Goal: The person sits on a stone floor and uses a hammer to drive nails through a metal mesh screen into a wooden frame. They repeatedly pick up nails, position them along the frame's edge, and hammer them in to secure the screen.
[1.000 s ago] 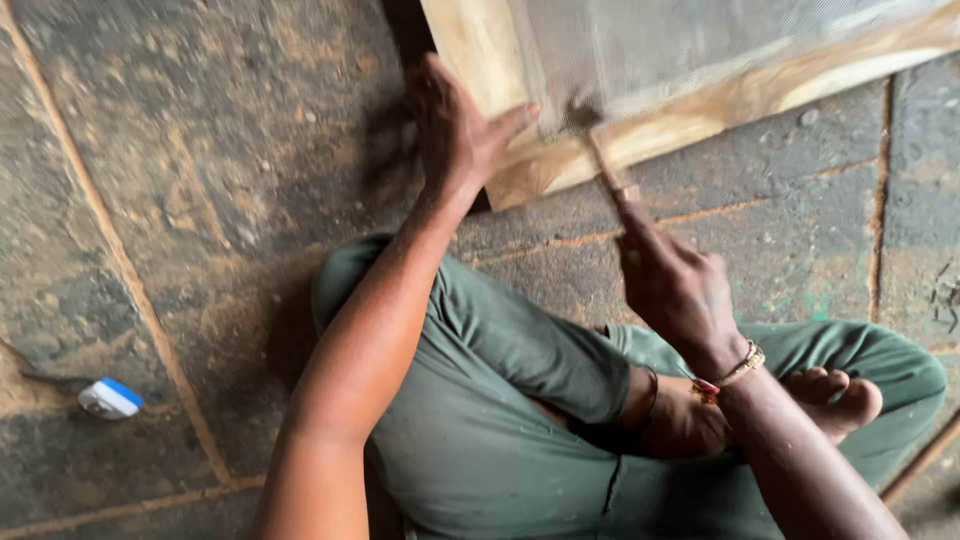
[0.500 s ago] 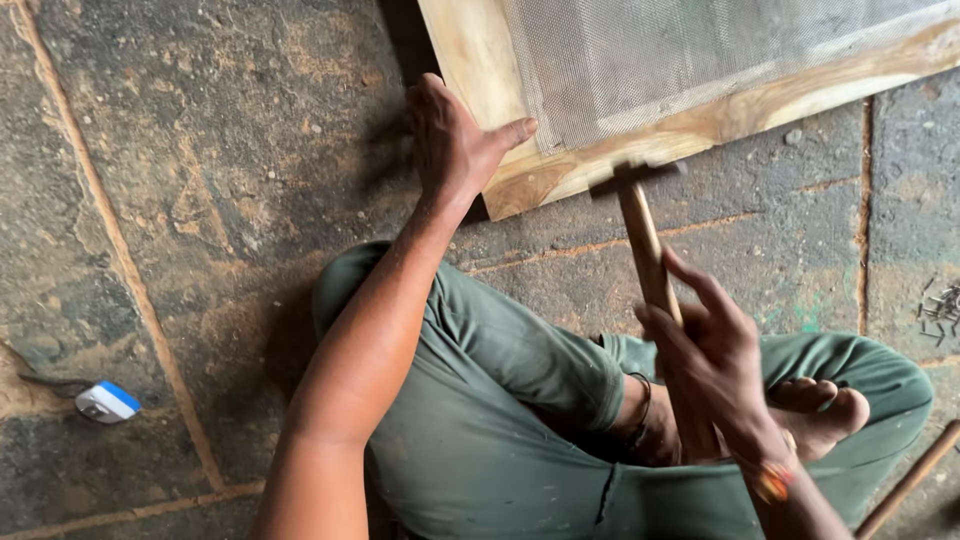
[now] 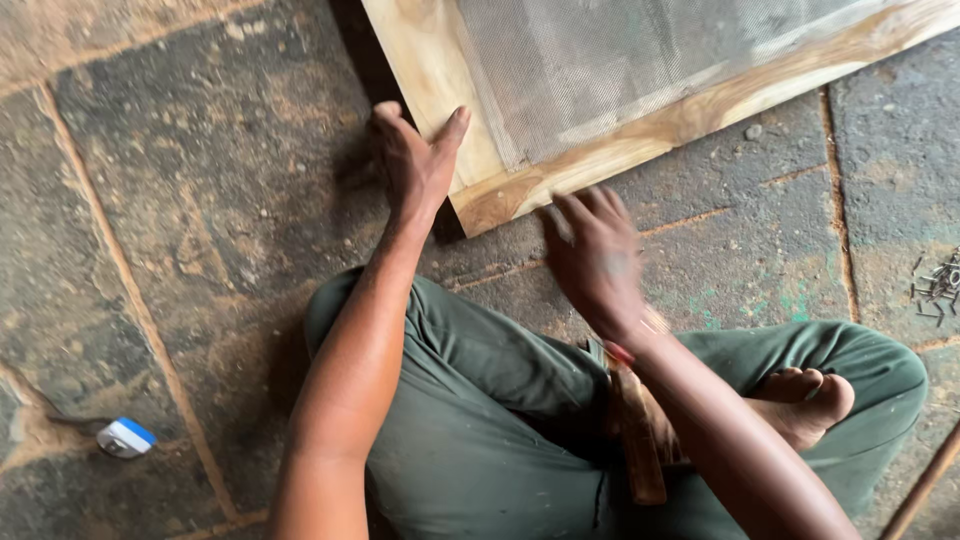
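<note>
Seated cross-legged on stone paving, a person presses the left hand (image 3: 418, 165) flat on a mesh-covered wooden frame's (image 3: 590, 165) corner, upper centre. The blurred right hand (image 3: 598, 252), fingers spread and empty, reaches toward it; a hammer (image 3: 635, 440) rests on the lap.

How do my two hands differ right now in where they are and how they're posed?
The left hand lies flat on the corner of the wooden frame, sharp in the picture; the right hand is off the frame, over the stone floor just below its edge, and blurred. The left fingers point up the frame; the right ones spread toward it. Both are open and hold nothing.
</note>
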